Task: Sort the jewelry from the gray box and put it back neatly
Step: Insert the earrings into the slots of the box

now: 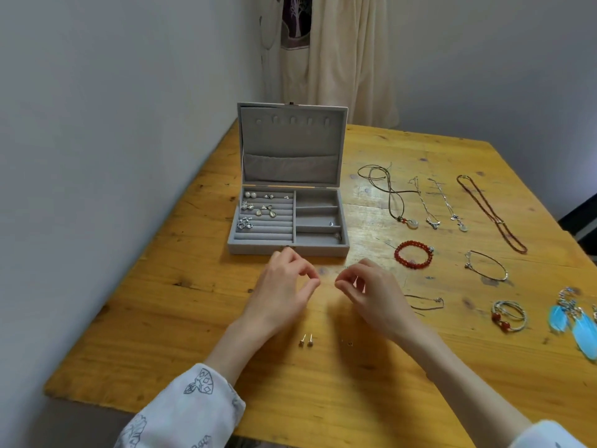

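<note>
- While we look down over the wooden table (193, 318), our left hand (281, 295) and right hand (371, 292) hover just in front of the gray box (287, 250), close together but not touching.
- Our left hand has thumb and forefinger drawn together in a pinch, the other fingers curled; whatever sits between the fingertips is too small for us to make out.
- Our right hand mirrors it, fingertips pinched and pointing toward the left hand; we cannot tell whether it has hold of anything.
- We see the gray box standing open, its lid (292, 140) upright, near the table's left edge by the wall.
- Its left half holds padded rolls with several earrings (258, 210) tucked into the upper rows; the lower rows are bare.
- Its right half is split into compartments, with one small piece (331, 223) in the middle one and another (337, 236) in the front one.
- Nearer to us than our hands, a pair of stud earrings (305, 341) lies on the table, with a tiny gold piece (349, 343) just to the right.
- To the right of the box we find necklaces (429, 202) laid out side by side, and a long red bead necklace (491, 211) beyond them.
- In front of those lie a red bead bracelet (413, 254), a thin silver bracelet (486, 265), a fine chain (424, 302), a coiled bangle with red beads (508, 315) and blue feather earrings (575, 321) at the right edge.
</note>
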Available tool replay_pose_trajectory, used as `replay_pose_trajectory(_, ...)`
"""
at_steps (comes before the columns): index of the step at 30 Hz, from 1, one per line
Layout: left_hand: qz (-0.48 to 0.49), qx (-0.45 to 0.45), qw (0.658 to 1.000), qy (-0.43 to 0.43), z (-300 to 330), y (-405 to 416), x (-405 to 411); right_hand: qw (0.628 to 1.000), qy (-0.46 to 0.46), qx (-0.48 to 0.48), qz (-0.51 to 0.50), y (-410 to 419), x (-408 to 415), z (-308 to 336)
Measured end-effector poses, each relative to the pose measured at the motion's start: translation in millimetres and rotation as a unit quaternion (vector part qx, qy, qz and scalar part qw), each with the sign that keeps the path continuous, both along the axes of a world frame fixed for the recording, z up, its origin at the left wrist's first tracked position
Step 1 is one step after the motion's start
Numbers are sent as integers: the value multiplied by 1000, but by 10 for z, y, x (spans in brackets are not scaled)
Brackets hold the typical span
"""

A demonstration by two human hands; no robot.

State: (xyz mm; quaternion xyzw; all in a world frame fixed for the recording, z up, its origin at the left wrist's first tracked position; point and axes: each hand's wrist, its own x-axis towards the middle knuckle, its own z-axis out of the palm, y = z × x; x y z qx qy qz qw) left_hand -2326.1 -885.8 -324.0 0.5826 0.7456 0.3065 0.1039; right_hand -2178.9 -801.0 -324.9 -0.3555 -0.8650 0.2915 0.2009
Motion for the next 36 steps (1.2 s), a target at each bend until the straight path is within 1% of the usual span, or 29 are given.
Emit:
replay_pose_trajectory(3,58,7,998,3,108,41,-307,999,38,-23,9,109,-258,160)
replay_pose_trajectory(8,124,-18,992,9,259,252,-834,990,90,-107,8,387,-732,325)
replay_pose_trajectory(11,124,-47,989,61,320,508,-1028,983,93,-160,-22,612,-1024,328)
replay_pose_trajectory(15,88,-64,987,119,330,834,-1131,981,48,-177,-60,879,-1342,270)
replay_pose_trajectory(17,81,-67,986,128,326,948,-1161,983,37,-170,-61,960,-1449,239)
replay_pose_trajectory(22,63,-108,982,140,309,1139,-1223,993,-12,-111,-33,1059,-1602,157)
replay_pose_trajectory(30,50,-172,971,159,332,1262,-1265,993,-89,-72,0,1144,-1674,147)
replay_pose_trajectory(36,72,-170,970,158,322,1287,-1260,998,-57,-33,-18,1088,-1660,92)
